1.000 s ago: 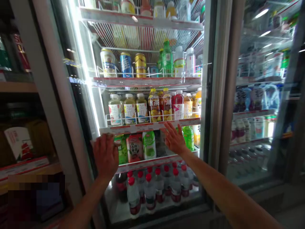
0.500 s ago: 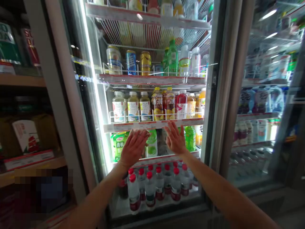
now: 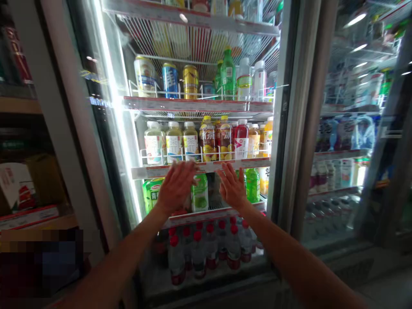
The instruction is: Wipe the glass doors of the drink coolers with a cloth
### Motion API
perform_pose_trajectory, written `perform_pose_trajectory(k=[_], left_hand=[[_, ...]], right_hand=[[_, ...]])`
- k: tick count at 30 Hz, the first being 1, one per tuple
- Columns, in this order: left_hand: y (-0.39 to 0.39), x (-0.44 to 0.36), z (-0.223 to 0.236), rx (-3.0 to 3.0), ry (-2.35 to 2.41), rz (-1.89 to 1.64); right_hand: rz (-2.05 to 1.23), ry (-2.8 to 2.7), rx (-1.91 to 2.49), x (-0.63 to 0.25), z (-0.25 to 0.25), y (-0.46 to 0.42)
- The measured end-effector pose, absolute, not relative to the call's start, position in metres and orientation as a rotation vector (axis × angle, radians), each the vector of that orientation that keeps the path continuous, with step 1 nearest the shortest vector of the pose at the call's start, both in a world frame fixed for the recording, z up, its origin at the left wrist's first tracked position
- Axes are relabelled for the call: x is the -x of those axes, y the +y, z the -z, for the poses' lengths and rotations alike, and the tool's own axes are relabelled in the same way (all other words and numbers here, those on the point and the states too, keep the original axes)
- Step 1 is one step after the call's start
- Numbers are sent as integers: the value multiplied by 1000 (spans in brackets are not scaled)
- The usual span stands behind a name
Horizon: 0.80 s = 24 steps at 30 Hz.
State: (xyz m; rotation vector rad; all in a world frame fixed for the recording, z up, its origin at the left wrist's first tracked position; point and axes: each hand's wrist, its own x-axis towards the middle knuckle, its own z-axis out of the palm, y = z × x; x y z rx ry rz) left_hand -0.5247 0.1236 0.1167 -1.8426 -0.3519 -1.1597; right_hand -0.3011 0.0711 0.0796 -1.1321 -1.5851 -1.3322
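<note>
Both my hands are raised flat against the glass door of a lit drinks cooler. My left hand is open, fingers stretched up and to the right, in front of a green-labelled bottle on the third shelf. My right hand is open too, fingers spread, a short gap to the right of the left hand, beside a green bottle. Neither hand holds anything. Just above the fingertips runs the shelf edge under a row of tea and juice bottles.
Cans and green bottles stand on the upper shelf, red-capped bottles on the bottom one. The door's metal frame rises at the right, with a second glass cooler beyond. Wooden shelving with boxes stands at the left.
My left hand has slid right along the glass from near the door's left side until it sits close beside my right hand. My right hand has stayed in nearly the same place.
</note>
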Motion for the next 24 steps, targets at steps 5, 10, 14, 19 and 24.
perform_pose_trajectory(k=[5,10,14,19,24], left_hand=[[124,524,-129,1821,-364,1238],[122,508,-134,1895,-166,1025],[120,494,-145,1766,-502,1364],[111,472,-104,1978,18,831],[111,456,-134,1916,-205,1025]], right_hand=[[1329,-1572,1153,304,-78,71],[1339,-1636,1129,294,-88,59],[1294,-1476,1195,270,-98,47],[1274,-1446,1282,250,-86,35],[1301,-1404,1352,230,-72,26]])
